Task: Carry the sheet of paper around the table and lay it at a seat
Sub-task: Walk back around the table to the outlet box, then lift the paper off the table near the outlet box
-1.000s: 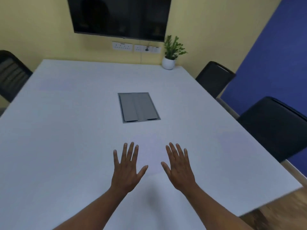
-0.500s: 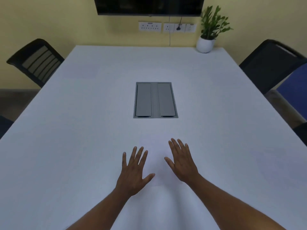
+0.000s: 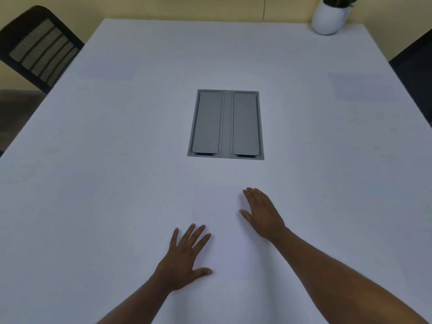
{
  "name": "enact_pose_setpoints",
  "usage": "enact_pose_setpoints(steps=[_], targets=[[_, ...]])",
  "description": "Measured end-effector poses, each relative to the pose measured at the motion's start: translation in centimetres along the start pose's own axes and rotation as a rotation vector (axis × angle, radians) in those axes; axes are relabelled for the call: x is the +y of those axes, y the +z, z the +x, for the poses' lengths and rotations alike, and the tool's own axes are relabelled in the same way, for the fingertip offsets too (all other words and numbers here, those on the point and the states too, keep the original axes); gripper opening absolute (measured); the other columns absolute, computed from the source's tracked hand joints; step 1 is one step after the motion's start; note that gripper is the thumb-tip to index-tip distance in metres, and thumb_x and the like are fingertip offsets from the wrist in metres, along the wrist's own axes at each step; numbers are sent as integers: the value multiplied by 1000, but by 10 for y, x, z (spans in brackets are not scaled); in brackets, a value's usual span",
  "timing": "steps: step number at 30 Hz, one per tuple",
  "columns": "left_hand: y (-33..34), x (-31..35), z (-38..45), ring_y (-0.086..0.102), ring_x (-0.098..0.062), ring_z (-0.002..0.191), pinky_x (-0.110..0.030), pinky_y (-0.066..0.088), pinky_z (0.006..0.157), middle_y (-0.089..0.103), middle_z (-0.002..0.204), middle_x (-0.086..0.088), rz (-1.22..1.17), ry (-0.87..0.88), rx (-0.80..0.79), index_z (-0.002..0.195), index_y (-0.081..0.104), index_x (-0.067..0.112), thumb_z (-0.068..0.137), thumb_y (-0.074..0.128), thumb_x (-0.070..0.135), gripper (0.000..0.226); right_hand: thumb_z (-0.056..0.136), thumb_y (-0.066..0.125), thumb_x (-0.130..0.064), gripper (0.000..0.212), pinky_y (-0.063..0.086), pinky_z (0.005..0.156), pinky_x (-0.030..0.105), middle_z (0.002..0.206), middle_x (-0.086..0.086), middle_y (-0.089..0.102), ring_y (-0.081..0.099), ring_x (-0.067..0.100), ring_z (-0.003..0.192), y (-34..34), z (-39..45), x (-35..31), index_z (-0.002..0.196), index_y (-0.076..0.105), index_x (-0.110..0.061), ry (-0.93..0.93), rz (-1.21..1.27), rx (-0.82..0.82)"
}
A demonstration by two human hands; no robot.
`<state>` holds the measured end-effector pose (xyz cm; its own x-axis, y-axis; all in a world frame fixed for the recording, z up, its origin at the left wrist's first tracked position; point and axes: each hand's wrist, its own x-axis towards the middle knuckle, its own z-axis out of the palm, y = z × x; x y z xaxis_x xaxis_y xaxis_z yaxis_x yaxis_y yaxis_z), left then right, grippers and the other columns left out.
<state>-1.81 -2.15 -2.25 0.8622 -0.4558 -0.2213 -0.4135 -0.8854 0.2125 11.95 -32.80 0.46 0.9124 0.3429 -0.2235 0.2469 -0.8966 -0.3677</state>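
Observation:
A white sheet of paper (image 3: 224,230) lies flat on the white table (image 3: 93,183), just in front of me; its edges are faint against the tabletop. My left hand (image 3: 184,258) rests palm down at the sheet's near left side, fingers spread. Farther out, my right hand (image 3: 261,213) lies flat on the sheet's right edge, fingers together. Neither hand grips anything.
A grey cable hatch (image 3: 225,123) is set in the table's middle. Other faint sheets lie at the far left (image 3: 107,72) and far right (image 3: 360,86). A black mesh chair (image 3: 39,47) stands at the left, a dark chair (image 3: 416,66) at the right, a white plant pot (image 3: 329,16) at the far corner.
The view has swung to face the table squarely and tilted down. My right hand has slid forward along the sheet, and my left hand has drawn back toward me.

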Motion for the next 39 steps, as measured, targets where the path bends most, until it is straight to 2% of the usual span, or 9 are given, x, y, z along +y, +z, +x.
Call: enact_pose_setpoints(steps=[8,15,19,21,24,27,31,35,39], targets=[[11,-9,6,16,-23,169,-61,12,129,18,182,5,-29,29,64,171,32,32,96,48,87,94,100,25,-69,90,19,132,48,176,10,26,23,31,163,17,27,23,168,24,-10,-3,-59,44],[18,-8,8,20,-23,168,-65,14,130,23,181,6,-93,27,131,168,38,32,93,56,86,95,107,52,-52,79,13,134,50,175,5,29,18,29,164,25,25,22,168,24,-12,-9,67,97],[17,-9,7,18,-23,168,-64,14,129,22,181,6,-103,26,135,169,37,32,93,55,86,95,94,80,-35,77,34,126,42,155,4,57,46,24,148,17,21,11,158,45,-13,120,327,192],[17,-9,7,16,-22,168,-64,12,129,20,181,6,-100,21,128,169,36,32,94,53,87,95,84,90,-23,74,48,109,32,128,-1,72,65,17,118,10,19,1,149,55,-18,280,551,261],[18,-7,7,15,-22,169,-62,10,130,19,182,7,-95,14,117,170,34,32,94,51,88,95,76,96,-14,59,57,91,29,96,-9,73,69,9,84,-1,20,-7,128,67,-16,505,839,266],[17,-7,7,15,-22,169,-60,8,130,19,182,6,-84,4,84,170,34,33,94,47,89,95,74,97,-14,45,63,97,44,103,3,83,80,20,94,-4,17,-6,114,76,-11,568,1038,137],[8,1,6,17,-25,168,-57,8,129,17,182,6,-112,-13,50,169,34,33,95,45,90,94,85,86,-7,31,63,98,51,106,2,84,82,21,97,-10,6,-12,114,80,-17,499,991,44],[-14,12,7,2,-6,166,-35,10,133,5,182,15,-436,-238,186,170,25,39,95,57,81,92,90,79,-2,27,63,95,56,106,5,84,81,27,98,-32,1,-25,108,79,-23,487,1055,64],[-65,21,17,48,-14,147,-35,43,119,34,170,9,-967,-606,323,169,32,27,87,84,51,100,95,75,0,25,67,79,47,103,4,85,81,31,97,-64,-9,-43,115,76,-16,453,1204,53]])
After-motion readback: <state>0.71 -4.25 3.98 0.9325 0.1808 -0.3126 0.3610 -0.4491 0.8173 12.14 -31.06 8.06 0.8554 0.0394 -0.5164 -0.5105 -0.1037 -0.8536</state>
